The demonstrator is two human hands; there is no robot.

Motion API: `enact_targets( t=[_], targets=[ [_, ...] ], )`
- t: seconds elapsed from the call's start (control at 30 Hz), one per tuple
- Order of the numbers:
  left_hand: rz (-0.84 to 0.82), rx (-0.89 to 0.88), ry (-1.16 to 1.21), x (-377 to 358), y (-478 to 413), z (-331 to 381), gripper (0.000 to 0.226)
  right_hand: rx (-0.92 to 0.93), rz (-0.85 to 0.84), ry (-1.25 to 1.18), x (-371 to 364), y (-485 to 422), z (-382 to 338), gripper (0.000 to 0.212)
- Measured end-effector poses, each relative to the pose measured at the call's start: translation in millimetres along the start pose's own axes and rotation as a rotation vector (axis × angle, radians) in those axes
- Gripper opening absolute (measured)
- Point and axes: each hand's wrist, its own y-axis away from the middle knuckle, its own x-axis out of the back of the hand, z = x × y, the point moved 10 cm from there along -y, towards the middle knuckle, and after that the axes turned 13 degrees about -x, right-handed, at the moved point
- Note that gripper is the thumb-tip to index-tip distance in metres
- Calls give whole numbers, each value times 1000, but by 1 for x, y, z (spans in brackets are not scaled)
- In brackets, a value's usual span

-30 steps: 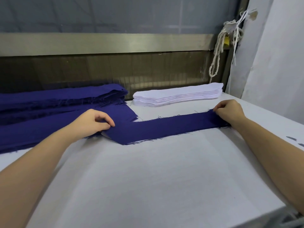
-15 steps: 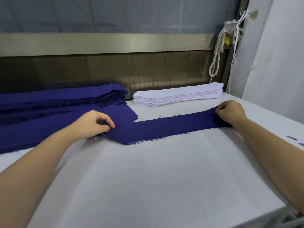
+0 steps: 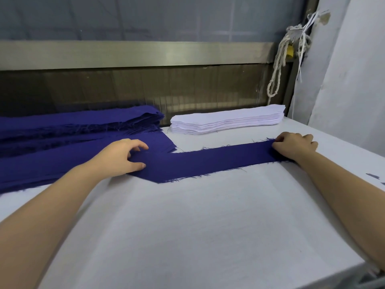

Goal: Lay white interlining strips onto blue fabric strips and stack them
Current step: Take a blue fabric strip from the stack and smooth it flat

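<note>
Evidently this is the laying-out step: the blue strip (image 3: 208, 161) lies flat just in front of the interlining stack (image 3: 227, 122), right hand (image 3: 295, 145) pinching one end, left hand (image 3: 125, 156) pressing the other with loose fingertips (image 3: 144, 146); next, one white piece needs aligning on it.

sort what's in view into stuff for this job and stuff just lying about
Job:
blue strip, with left hand and right hand on its ends
white interlining stack
blue fabric pile

Lying about:
hanging rope
small blue scraps
</note>
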Motion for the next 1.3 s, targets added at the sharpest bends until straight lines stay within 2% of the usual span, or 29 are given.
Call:
enact_targets(
  t=[0.27, 0.4, 0.47, 0.6, 0.83, 1.0, 1.2, 1.3],
  targets=[
    [14, 29, 85, -3, -2, 8, 46, 4, 11, 17, 1, -2, -1, 32],
    [29, 77, 140, -2, -3, 8, 35, 12, 31, -72, 6, -1, -4, 43],
    [62, 95, 227, 1, -2, 8, 22, 12, 41, -96, 8, -2, -5, 40],
    [154, 112, 481, 5, 1, 5, 13, 20, 40, -131, 11, -3, -5, 15],
    [354, 250, 838, 7, 4, -16, 11, 88, 28, -249, 17, 1, -9, 16],
    [432, 326, 856, 10, 10, -32, 16, 167, 29, -378, 22, 3, -14, 28],
    [466, 358, 835, 9, 17, -45, 10, 234, 24, -468, 20, 5, -21, 21],
    [499, 384, 750, 16, 21, -56, 11, 229, -4, -596, 19, 4, -24, 21]
  ],
)
